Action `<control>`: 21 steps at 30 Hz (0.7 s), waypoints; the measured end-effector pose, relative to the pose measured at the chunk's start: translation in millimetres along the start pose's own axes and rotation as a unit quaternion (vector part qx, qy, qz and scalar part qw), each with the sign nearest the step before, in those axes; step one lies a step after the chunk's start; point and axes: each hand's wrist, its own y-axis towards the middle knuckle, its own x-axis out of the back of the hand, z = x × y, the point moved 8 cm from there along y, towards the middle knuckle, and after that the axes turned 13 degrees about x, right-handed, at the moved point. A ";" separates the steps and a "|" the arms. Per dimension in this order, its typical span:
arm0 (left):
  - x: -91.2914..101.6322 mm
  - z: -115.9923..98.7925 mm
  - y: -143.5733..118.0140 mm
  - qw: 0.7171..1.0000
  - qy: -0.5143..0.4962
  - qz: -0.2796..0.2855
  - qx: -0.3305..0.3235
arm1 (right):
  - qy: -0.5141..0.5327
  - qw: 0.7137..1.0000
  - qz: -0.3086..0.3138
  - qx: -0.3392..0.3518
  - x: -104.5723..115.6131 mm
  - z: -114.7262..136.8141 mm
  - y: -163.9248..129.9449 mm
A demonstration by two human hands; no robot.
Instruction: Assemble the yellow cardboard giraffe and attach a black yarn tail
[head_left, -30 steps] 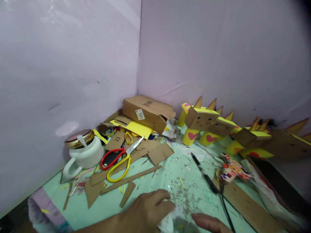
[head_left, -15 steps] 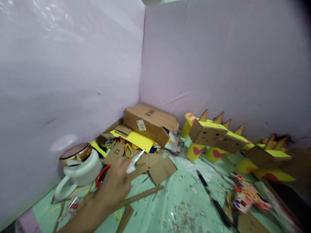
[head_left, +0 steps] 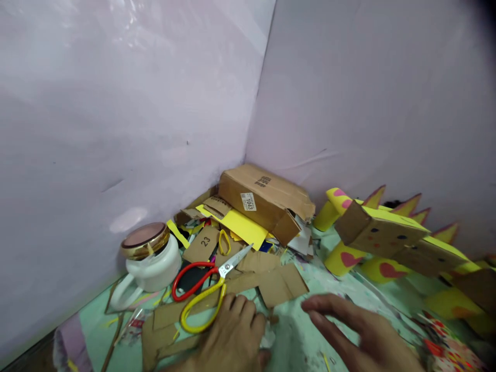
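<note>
Red-and-yellow-handled scissors (head_left: 227, 266) lie on cardboard scraps, their blades pointing up and to the right. My left hand (head_left: 236, 333) rests palm down just below the yellow handle, fingers slightly bent over the scraps, with no object visible in them. To the right, my right hand (head_left: 360, 330) hovers over the table, fingers stretched out and apart, holding nothing; it is slightly blurred. A folded cardboard piece (head_left: 282, 284) lies between and beyond the hands. A cardboard piece marked 23 (head_left: 201, 244) sits behind the scissors.
A white mug (head_left: 158, 266) with a gold-rimmed lid (head_left: 145, 240) stands at left. A cardboard box (head_left: 267, 199) and yellow paper (head_left: 242, 226) fill the corner between pale walls. A yellow spiked cardboard figure (head_left: 382, 227) with hearts stands at right. A green cover (head_left: 298, 336) lies on the table.
My left hand has come off the scissors and moved down and right, leaving them on the scraps. My right hand has entered at lower right. The view has turned left.
</note>
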 end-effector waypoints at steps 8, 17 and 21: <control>8.0 -23.8 -15.8 0.991 0.038 -0.091 -0.092 | -0.096 0.992 -0.004 0.083 -34.1 24.9 70.1; 36.5 -27.6 -18.7 0.980 -0.036 -0.183 -0.074 | -0.185 0.982 0.028 0.030 -39.2 7.9 84.1; 56.4 20.7 3.6 0.986 -0.091 -0.107 0.091 | -0.147 0.987 0.045 0.049 -53.4 3.6 92.4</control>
